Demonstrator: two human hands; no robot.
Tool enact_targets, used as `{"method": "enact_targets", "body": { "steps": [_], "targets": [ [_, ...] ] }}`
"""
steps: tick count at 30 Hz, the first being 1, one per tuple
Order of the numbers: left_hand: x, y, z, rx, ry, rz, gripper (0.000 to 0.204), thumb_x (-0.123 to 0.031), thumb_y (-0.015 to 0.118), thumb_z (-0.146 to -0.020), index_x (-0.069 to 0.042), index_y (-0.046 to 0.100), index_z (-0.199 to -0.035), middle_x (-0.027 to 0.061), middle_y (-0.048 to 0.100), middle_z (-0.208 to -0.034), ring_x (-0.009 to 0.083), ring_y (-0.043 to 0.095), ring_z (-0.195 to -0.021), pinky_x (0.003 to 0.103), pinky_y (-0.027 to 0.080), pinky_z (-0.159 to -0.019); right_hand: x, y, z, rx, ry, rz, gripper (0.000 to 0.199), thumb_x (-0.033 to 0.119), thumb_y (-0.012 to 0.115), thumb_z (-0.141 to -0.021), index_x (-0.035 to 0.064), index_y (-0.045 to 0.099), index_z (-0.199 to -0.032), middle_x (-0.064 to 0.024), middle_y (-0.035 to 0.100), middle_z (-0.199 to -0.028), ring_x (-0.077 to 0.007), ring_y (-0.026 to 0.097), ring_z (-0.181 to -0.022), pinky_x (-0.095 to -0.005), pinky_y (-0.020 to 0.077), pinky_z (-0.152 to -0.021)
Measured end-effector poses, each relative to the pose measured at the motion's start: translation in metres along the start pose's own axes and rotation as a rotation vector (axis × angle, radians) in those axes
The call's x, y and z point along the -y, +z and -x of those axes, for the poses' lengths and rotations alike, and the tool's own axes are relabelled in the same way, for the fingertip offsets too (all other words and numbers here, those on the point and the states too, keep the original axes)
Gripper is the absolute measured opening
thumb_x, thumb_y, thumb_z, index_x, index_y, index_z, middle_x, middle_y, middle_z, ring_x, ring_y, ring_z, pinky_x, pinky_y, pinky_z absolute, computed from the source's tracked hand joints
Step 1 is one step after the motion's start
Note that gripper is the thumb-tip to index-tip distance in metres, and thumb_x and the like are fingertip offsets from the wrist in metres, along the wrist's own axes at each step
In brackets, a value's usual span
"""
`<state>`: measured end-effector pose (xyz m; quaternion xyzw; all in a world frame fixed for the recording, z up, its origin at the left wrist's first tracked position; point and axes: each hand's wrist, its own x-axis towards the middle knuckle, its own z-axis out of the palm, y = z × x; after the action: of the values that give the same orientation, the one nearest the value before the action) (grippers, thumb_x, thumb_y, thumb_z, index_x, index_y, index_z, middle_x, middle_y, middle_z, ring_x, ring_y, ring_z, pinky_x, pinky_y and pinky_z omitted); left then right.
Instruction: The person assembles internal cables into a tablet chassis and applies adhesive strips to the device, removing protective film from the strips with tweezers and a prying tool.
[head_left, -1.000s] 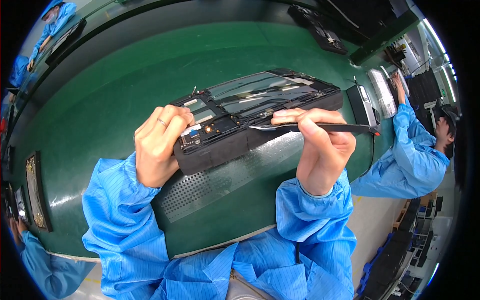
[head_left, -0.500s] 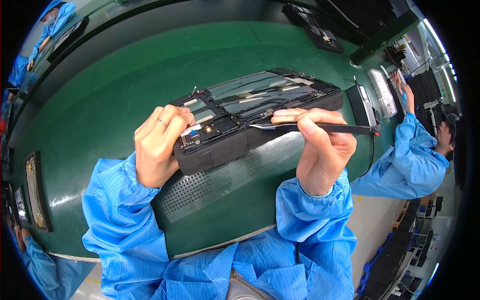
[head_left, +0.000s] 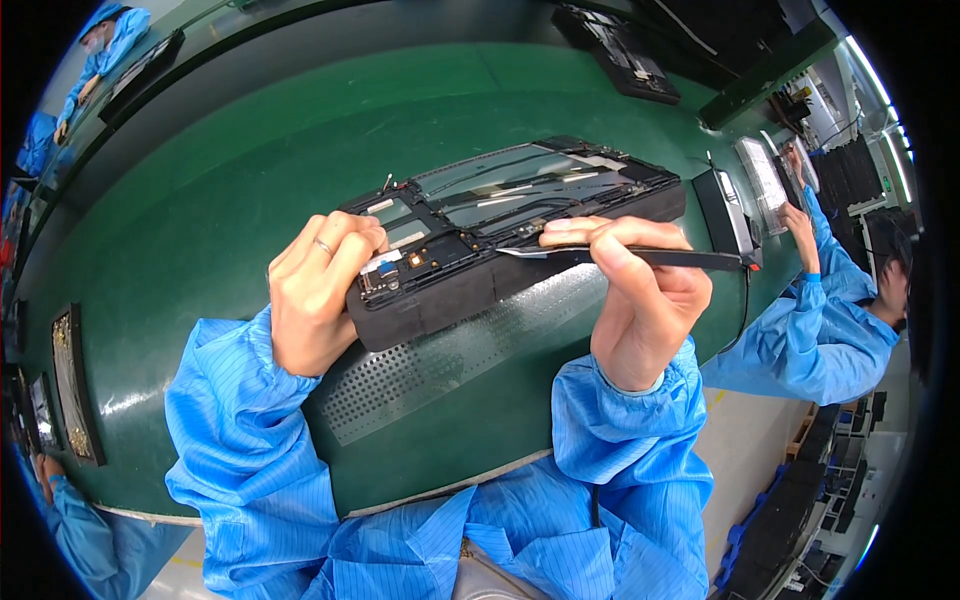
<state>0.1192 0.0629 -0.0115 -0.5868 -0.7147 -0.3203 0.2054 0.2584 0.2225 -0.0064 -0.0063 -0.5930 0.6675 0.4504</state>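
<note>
An opened flat electronic device [head_left: 480, 200] with a dark frame, clear panels and small circuit parts lies on a black foam block [head_left: 440, 318], tilted up toward the right. My left hand [head_left: 318, 290], a ring on one finger, is closed round the block's left end, its fingertips at the device's edge. Pinched in my right hand [head_left: 650, 300] is a pair of tweezers [head_left: 690, 259] with black handles. Their silver tips point left and lie at the device's near edge, close to the circuit parts; whether they grip anything is too small to tell.
Beneath the block, a clear dotted sheet [head_left: 385, 395] lies on the green table [head_left: 210, 250]. At right stands a black-and-white box [head_left: 728, 212] with a cable. Another device [head_left: 620, 55] sits at the back. A dark tray [head_left: 76, 385] lies at left. A co-worker [head_left: 830, 320] works at right.
My right hand and the tweezers have shifted very slightly left; my left hand and the device stay put. The co-worker at right has moved their arms, and a second hand now shows.
</note>
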Motion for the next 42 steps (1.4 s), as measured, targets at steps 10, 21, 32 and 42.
{"method": "enact_targets", "body": {
  "steps": [10,21,32,42],
  "targets": [
    [0.004,0.002,-0.004,0.001,0.010,0.006,0.023,-0.007,0.062,-0.053,0.001,0.049,-0.070,0.0105,0.051,-0.074,0.0250,0.052,-0.064,0.032,0.044,-0.055,0.015,-0.005,0.005,0.348,-0.459,0.685,0.032,-0.008,0.064,-0.060,-0.0006,0.052,-0.088,-0.0157,0.060,-0.084,-0.0284,0.058,-0.083,-0.0377,0.0427,-0.076],
    [0.006,0.003,0.009,-0.056,0.110,-0.069,0.026,-0.008,0.059,-0.051,-0.001,0.051,-0.075,0.0075,0.052,-0.077,0.0228,0.053,-0.071,0.031,0.044,-0.058,0.037,-0.011,0.027,0.346,-0.584,0.995,0.028,-0.004,0.049,-0.073,-0.0005,0.043,-0.099,-0.0232,0.057,-0.086,-0.0358,0.055,-0.083,-0.0475,0.0369,-0.079],
    [0.103,-0.083,-0.018,-0.078,0.143,-0.796,0.019,-0.004,0.053,-0.055,-0.007,0.048,-0.073,0.0047,0.048,-0.071,0.0214,0.047,-0.064,0.031,0.041,-0.057,0.017,-0.035,0.008,0.165,-0.566,0.848,0.017,-0.002,0.042,-0.077,-0.0095,0.051,-0.090,-0.0228,0.057,-0.089,-0.0339,0.053,-0.089,-0.0457,0.0333,-0.087],
    [0.191,-0.025,-0.019,0.223,-0.109,-1.086,0.026,-0.010,0.060,-0.060,-0.005,0.048,-0.083,0.0069,0.049,-0.081,0.0223,0.050,-0.078,0.033,0.041,-0.063,0.012,-0.029,-0.003,0.257,-0.385,0.890,0.018,-0.008,0.051,-0.068,-0.0056,0.052,-0.086,-0.0204,0.059,-0.085,-0.0329,0.056,-0.083,-0.0431,0.0369,-0.081]
  ]
}}
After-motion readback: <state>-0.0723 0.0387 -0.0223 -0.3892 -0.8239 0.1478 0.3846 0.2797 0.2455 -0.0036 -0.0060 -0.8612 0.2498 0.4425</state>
